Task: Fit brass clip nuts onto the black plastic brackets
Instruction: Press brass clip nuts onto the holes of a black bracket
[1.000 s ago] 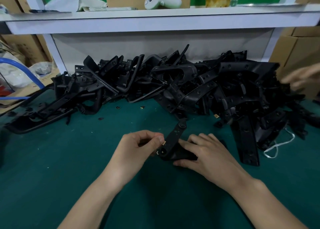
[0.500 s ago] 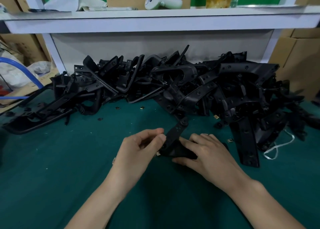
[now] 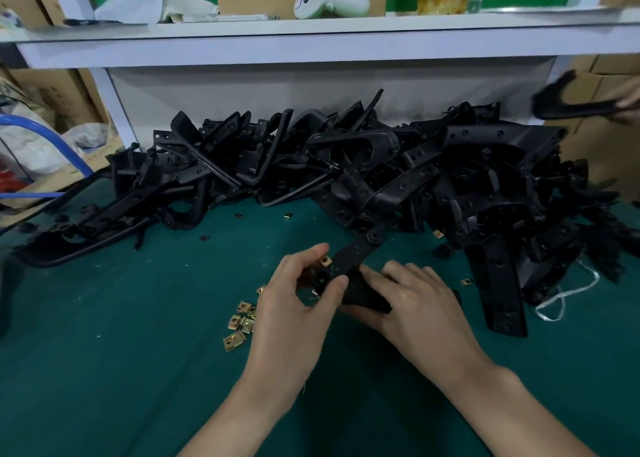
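Black bracket [image 3: 358, 250] gripped by left hand [image 3: 298, 311], right hand [image 3: 419, 307], one brass clip nut [image 3: 325, 260] fitted, roughly five loose nuts [image 3: 242, 321] nearby

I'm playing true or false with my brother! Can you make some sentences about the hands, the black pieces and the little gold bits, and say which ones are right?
1. The left hand and the right hand both hold one black bracket. True.
2. A little heap of brass clip nuts lies on the green mat beside the left hand. True.
3. The big pile of brackets lies between the hands and the person. False: it lies beyond the hands, below the shelf.
4. The white controller sits on the green mat. False: it sits up on the shelf.
5. One brass nut sits at the bracket's edge by the left hand's fingertips. True.
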`<action>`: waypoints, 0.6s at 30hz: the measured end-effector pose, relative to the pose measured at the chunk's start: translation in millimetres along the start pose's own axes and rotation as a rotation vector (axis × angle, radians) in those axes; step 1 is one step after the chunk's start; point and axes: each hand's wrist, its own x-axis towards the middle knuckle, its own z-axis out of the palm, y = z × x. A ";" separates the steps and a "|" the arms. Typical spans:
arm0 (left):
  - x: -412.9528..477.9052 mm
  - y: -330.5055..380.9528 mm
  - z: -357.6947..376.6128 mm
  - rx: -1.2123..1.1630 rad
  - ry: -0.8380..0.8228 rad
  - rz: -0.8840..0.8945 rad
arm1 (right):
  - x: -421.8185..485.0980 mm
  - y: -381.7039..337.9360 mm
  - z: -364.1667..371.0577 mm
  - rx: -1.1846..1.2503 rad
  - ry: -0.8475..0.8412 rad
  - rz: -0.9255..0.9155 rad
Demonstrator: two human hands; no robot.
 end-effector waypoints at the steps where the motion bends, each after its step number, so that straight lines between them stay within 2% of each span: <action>1: 0.2 -0.2 0.0 0.005 0.003 0.003 | -0.3 0.1 0.6 0.006 -0.001 0.003; 18: 1.8 -3.0 -0.2 -0.016 -0.023 0.017 | -1.4 2.3 2.7 0.011 0.003 0.004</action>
